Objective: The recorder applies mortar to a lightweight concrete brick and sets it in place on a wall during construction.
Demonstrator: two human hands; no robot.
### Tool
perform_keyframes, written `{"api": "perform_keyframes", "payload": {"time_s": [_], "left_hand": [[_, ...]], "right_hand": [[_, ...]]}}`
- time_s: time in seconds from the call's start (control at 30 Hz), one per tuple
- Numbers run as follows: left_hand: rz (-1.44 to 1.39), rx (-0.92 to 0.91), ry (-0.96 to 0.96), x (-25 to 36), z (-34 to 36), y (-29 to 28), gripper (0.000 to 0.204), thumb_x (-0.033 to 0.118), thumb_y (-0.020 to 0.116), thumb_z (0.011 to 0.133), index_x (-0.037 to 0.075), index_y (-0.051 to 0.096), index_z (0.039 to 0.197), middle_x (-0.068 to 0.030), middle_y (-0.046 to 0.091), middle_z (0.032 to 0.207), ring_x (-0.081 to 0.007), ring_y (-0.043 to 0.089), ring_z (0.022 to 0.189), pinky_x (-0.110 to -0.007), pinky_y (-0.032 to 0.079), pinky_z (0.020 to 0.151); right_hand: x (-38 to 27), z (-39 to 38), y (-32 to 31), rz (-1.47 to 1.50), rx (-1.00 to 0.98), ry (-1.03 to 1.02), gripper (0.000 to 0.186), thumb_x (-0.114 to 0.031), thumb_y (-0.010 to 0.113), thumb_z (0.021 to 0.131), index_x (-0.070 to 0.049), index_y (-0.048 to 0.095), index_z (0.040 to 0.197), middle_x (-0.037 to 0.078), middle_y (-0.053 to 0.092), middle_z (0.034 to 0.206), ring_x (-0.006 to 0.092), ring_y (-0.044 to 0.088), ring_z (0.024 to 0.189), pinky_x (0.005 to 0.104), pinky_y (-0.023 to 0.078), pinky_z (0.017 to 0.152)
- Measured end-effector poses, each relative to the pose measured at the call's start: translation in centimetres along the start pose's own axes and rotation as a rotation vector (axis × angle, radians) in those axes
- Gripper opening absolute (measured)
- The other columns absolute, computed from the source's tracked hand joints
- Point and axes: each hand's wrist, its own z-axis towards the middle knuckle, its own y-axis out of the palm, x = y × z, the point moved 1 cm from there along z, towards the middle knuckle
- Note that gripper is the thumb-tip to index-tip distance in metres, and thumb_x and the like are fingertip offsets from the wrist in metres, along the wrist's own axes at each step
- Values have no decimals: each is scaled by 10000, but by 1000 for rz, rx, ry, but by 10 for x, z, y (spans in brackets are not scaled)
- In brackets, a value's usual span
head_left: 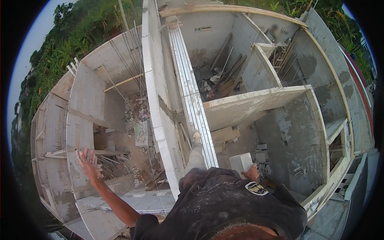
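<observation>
Block (240, 162) held by my right grip (251, 173), projecting forward-left of its fingers.
On the rails (193, 98) between grips, I should hold it close for balance; left grip (88, 163) spreads wide.

In the right hand (251, 173), a block (241, 162) is held; its surface is seen as matt and stone-like. To the left of this hand, beams (191, 94) of glossy, smooth metal are laid. To its right, the wall (294, 140) is seen as matt, rough and patchy, like cement. Beside the hand, the shirt (228, 188) is made of matt cloth, marked by whitish dust.
</observation>
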Motion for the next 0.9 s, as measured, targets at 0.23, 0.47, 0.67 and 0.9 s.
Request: {"api": "perform_keyframes", "payload": {"time_s": [0.23, 0.47, 0.67, 0.9], "left_hand": [[21, 133, 57, 35, 133, 105, 658, 495, 495, 993, 175, 255, 1517, -107, 543, 1376, -255, 567, 1171, -440, 398, 1017], [78, -120, 170, 90, 237, 300, 682, 482, 513, 992, 157, 236, 1523, -137, 551, 1343, -247, 592, 1128, -437, 416, 1016], [102, -243, 266, 111, 321, 438, 708, 507, 514, 981, 179, 219, 1535, -164, 524, 1374, -300, 567, 1192, -479, 409, 1039], [162, -202, 218, 133, 439, 536, 697, 506, 498, 988, 190, 213, 1540, -162, 527, 1378, -298, 571, 1187, -472, 419, 1030]], "right_hand": [[-130, 69, -37, -40, 10, 112, 909, -326, 828, 570, -20, 367, 1292, 186, 512, 1284, 375, 486, 1248, 505, 370, 1046], [-235, 151, -40, 15, 74, 158, 495, -236, 637, 861, -77, 416, 1275, 146, 541, 1288, 346, 513, 1245, 524, 411, 993], [-332, 231, -75, -11, 5, 154, 438, -196, 564, 891, -81, 416, 1286, 140, 536, 1298, 367, 504, 1249, 533, 411, 990], [-468, 320, -130, 34, -9, 201, 540, -237, 646, 842, -72, 406, 1297, 144, 527, 1302, 375, 497, 1252, 534, 408, 995]]}}
